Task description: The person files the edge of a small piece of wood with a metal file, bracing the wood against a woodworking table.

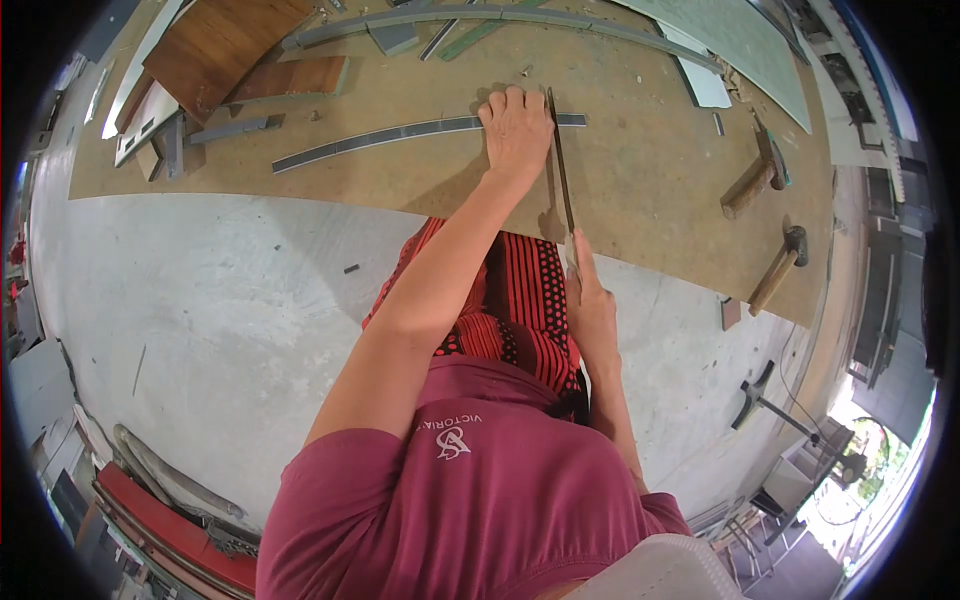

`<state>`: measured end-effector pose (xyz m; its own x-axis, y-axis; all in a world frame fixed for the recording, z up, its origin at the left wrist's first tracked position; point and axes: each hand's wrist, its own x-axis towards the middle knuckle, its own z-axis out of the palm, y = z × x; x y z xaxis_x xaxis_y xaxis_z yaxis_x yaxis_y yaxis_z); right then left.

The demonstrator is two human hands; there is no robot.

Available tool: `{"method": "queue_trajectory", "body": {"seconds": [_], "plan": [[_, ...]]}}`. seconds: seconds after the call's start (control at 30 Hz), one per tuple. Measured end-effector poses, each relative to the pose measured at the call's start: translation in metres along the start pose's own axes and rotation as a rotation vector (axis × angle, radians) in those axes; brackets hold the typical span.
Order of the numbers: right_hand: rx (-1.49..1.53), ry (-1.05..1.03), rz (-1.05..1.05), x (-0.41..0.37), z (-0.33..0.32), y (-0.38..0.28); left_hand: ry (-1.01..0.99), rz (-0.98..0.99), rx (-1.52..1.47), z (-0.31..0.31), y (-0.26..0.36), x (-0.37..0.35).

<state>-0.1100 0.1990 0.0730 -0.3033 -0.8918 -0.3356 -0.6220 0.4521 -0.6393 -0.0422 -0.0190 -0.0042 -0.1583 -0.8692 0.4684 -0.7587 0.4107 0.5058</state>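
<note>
A long, narrow grey strip (385, 139) lies across the brown board. My left hand (518, 130) presses down on it near its right end, fingers curled over it. In my right hand (592, 300) is the handle end of a saw (562, 165), closed in my fingers. Its thin dark blade is seen edge-on and crosses the strip just right of my left hand. A short end of the strip sticks out past the blade. The saw's handle is mostly hidden by my right hand.
On the brown board (640, 180), two hammers (755, 180) lie at the right. Wooden panels (215, 50) are stacked at the left. A long grey bar (440, 14) and a green strip (480, 38) lie at the far side. Pale sheets (735, 45) rest at the far right.
</note>
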Motion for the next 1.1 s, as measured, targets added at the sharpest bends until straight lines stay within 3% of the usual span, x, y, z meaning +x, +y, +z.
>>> {"method": "queue_trajectory", "body": {"seconds": [0.03, 0.1, 0.2, 0.33, 0.4, 0.53, 0.63, 0.7, 0.73, 0.83, 0.9, 1.0, 1.1], "plan": [[-0.001, 0.001, -0.002, 0.007, 0.002, -0.001, -0.002, -0.009, 0.004, 0.0, 0.0, 0.001], [-0.055, 0.156, -0.228, 0.03, 0.007, -0.005, 0.008, -0.002, 0.006, 0.0, -0.001, 0.001], [-0.142, 0.18, -0.277, 0.063, 0.007, -0.008, 0.038, 0.007, 0.029, 0.004, -0.002, -0.001], [-0.103, 0.22, -0.389, 0.036, 0.008, 0.0, 0.028, -0.003, 0.023, 0.004, -0.003, 0.001], [-0.073, 0.078, -0.131, 0.008, 0.007, 0.009, 0.035, -0.005, 0.032, 0.005, -0.003, 0.002], [-0.043, -0.023, 0.034, -0.004, -0.003, -0.006, 0.053, 0.014, 0.03, 0.006, -0.004, 0.0], [-0.099, -0.076, 0.106, 0.038, -0.004, -0.021, 0.046, 0.009, 0.036, 0.007, -0.004, 0.001], [-0.111, 0.224, -0.369, 0.067, 0.006, -0.011, 0.055, 0.016, 0.041, 0.008, -0.005, 0.0], [-0.109, 0.225, -0.377, 0.068, 0.009, -0.008, 0.056, 0.023, 0.042, 0.008, -0.006, 0.0], [-0.117, 0.204, -0.342, 0.055, 0.008, -0.01, 0.037, 0.016, 0.042, 0.006, -0.005, 0.0], [-0.088, 0.011, -0.02, 0.023, 0.002, -0.007, 0.041, 0.006, 0.03, 0.007, -0.005, 0.002], [-0.031, -0.053, 0.096, -0.013, 0.0, 0.0, 0.037, 0.009, 0.02, 0.008, -0.006, -0.001], [-0.052, -0.077, 0.105, 0.001, -0.006, -0.008, 0.046, 0.028, 0.016, 0.005, -0.003, -0.001]]}}
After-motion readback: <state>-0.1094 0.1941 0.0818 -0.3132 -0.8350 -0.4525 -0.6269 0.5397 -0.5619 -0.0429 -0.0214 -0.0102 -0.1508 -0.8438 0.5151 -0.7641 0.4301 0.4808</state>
